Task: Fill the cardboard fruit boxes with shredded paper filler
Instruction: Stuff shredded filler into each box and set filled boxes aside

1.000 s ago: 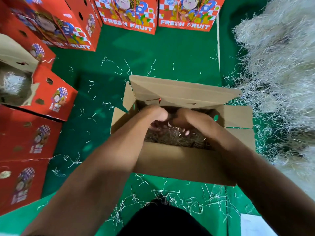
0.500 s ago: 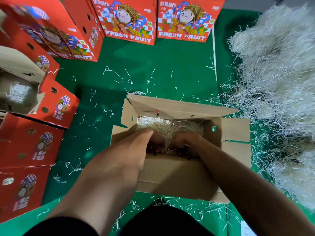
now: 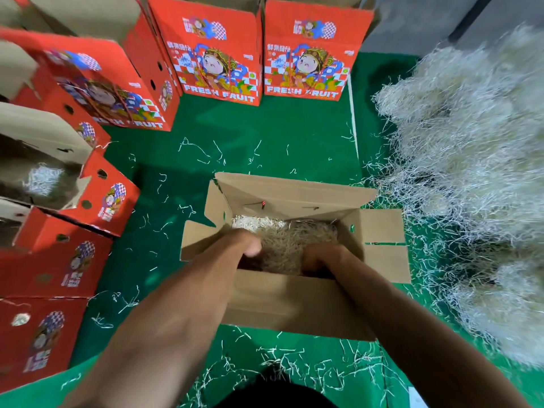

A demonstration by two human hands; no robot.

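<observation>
An open brown cardboard box (image 3: pixel 294 301) stands on the green floor right in front of me, flaps spread. Pale shredded paper (image 3: pixel 282 240) covers its bottom. My left hand (image 3: pixel 245 245) reaches in at the left side of the box and my right hand (image 3: pixel 319 257) at the right, both down in the filler. The near wall of the box hides their fingers; only the left thumb shows. A big heap of shredded paper (image 3: pixel 471 172) lies along the right.
Red "FRESH FRUIT" boxes (image 3: pixel 306 54) stand across the back and down the left. One open box at the left (image 3: pixel 44 175) has filler inside. Loose paper strands litter the green floor (image 3: pixel 265 142). A grey wall (image 3: pixel 412 25) rises at the back right.
My hands have moved apart toward the two sides of the box, uncovering more filler between them. The view has tilted up, showing more of the red boxes at the back.
</observation>
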